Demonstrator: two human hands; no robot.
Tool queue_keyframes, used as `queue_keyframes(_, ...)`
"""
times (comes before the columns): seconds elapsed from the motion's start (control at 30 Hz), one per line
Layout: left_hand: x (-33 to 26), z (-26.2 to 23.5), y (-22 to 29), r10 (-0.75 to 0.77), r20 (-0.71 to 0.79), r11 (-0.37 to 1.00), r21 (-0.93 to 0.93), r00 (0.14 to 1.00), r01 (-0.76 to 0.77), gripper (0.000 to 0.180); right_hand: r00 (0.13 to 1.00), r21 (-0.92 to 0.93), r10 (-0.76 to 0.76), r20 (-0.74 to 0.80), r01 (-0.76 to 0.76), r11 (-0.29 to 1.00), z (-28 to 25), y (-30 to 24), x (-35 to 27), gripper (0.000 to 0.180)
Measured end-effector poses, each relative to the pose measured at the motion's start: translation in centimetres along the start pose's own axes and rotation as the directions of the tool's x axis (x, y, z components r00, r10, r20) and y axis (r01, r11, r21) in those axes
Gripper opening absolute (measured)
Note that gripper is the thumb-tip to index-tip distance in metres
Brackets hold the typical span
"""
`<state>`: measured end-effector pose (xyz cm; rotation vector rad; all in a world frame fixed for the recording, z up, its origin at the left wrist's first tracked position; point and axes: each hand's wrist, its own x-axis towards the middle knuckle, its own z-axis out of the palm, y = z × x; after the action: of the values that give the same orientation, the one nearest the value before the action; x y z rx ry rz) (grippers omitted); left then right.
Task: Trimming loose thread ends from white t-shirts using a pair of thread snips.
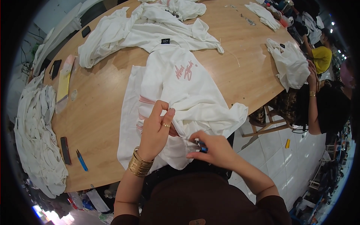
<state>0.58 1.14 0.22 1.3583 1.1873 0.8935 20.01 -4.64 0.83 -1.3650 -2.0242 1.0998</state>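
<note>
A white T-shirt (195,90) with pink script on its chest lies spread in front of me, its near part bunched up at the table's front edge. My left hand (156,129), gold bangles on its wrist, pinches a fold of that shirt between thumb and forefinger. Just to the right, my right hand (213,150) is closed around small blue-handled thread snips (202,146), close against the gathered fabric. The snips' blades are mostly hidden by fingers and cloth. Pink-edged folds show beside my left hand.
More white garments (131,32) lie beyond the shirt. A tall white garment pile (37,135) stands at the left edge, near a dark red-edged case (65,150) and a blue pointed tool (81,160). At right, another person's hand (313,77) touches a white garment (288,65).
</note>
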Motion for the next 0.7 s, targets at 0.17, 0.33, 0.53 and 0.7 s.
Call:
queue_keyframes(0.17,-0.4,0.0,1.1,0.045,0.012,0.996,0.071,0.999,-0.046,0.020,0.998,-0.113,0.003,0.067,0.005,0.994,-3.5,-0.3,0.6,0.032)
queue_keyframes(0.33,-0.5,0.3,1.2,0.022,0.025,0.997,0.072,0.999,-0.024,0.019,0.991,-0.143,0.019,0.135,0.001,0.990,-3.9,0.2,0.6,0.021)
queue_keyframes(0.53,-0.4,0.3,1.1,0.008,0.038,0.999,0.046,0.999,-0.009,0.019,0.990,-0.160,0.020,0.138,0.002,0.987,-3.8,0.6,1.0,0.020)
queue_keyframes(0.7,-0.3,0.3,1.2,-0.021,0.054,0.997,0.074,0.998,0.017,0.020,0.986,-0.183,0.005,0.165,0.026,0.983,-3.8,0.7,1.3,0.021)
